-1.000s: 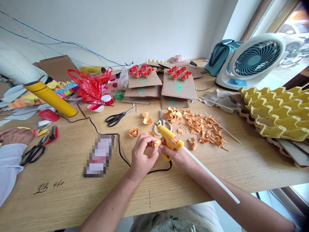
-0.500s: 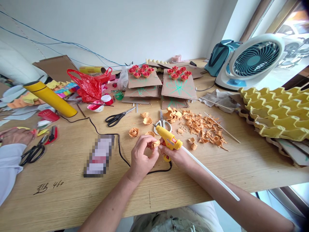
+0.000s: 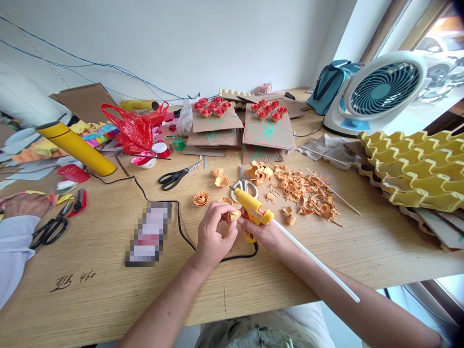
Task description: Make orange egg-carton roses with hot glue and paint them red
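Between the fingers of my left hand (image 3: 215, 232) is a small curled orange petal piece (image 3: 234, 216), pinched near its edge. My right hand (image 3: 266, 234) is wrapped around a yellow hot glue gun (image 3: 253, 205), and its thumb reaches to the same petal piece. A long white glue stick (image 3: 315, 258) juts from the gun's back, over my right forearm. Just beyond my hands lie a finished orange rose (image 3: 201, 198), loose cupped petals (image 3: 221, 181) and white-handled scissors (image 3: 250, 187), partly hidden by the gun.
Orange scraps (image 3: 304, 188) spread to the right, before stacked yellow egg trays (image 3: 416, 169) and a fan (image 3: 384, 92). Red flowers stand on cardboard squares (image 3: 268, 133) at the back. Black scissors (image 3: 177, 177) and a blurred-out flat object (image 3: 149, 234) lie left. Another person's hand (image 3: 29, 205) rests far left.
Almost nothing differs. The fingers of my left hand have shifted very slightly around the petal piece, while the glue gun stays in place.
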The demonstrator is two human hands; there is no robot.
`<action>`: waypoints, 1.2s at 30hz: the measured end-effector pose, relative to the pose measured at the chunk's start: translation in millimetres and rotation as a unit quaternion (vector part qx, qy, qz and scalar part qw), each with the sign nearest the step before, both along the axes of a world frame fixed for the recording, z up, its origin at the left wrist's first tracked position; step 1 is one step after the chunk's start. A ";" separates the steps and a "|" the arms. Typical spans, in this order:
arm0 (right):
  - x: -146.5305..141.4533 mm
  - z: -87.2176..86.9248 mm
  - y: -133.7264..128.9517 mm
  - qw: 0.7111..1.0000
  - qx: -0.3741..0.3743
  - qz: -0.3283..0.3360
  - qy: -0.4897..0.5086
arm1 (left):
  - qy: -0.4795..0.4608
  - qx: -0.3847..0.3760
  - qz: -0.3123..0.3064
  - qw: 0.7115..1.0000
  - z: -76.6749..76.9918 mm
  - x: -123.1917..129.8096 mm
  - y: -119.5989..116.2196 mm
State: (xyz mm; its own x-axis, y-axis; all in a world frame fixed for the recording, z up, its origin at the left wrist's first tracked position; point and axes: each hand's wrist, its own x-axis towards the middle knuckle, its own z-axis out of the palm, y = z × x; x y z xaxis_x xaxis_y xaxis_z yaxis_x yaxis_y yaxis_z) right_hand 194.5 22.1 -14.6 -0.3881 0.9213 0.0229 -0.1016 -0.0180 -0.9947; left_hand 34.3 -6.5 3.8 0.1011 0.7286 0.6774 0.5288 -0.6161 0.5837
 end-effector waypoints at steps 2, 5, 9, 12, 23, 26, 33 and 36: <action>-0.2 0.9 -0.2 1.000 0.000 0.000 0.005 | 0.009 0.010 0.003 1.000 0.2 0.2 0.1; -0.8 1.8 -0.1 1.000 0.003 0.002 0.017 | 0.025 0.029 0.010 0.999 0.7 0.4 0.0; -1.6 1.6 0.2 1.000 0.005 0.001 0.026 | 0.047 0.048 0.016 0.998 1.8 0.5 -0.3; -1.5 1.3 0.2 1.000 0.002 -0.001 0.021 | 0.055 0.055 0.020 0.997 2.4 0.6 -0.3; -3.3 -2.4 0.5 1.000 -0.014 0.011 0.012 | -0.008 -0.017 0.028 0.999 1.4 1.9 -1.3; -3.1 -1.3 0.4 1.000 -0.016 0.012 0.002 | -0.048 -0.076 0.019 0.996 -0.8 1.5 -1.4; -0.9 2.3 0.7 1.000 0.000 0.007 -0.001 | -0.062 -0.088 -0.007 0.994 -4.2 0.1 1.1; -0.3 3.2 0.8 1.000 0.007 0.007 0.004 | -0.065 -0.090 -0.016 0.994 -5.7 0.1 1.7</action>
State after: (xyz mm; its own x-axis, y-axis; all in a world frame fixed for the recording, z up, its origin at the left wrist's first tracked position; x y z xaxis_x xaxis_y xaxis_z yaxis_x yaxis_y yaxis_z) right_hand 194.2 22.9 -11.4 -0.3999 0.9157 0.0393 -0.1102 -0.0054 -0.9939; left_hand 34.4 -4.9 -2.0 0.0466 0.8366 0.5458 0.4238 -0.5114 0.7476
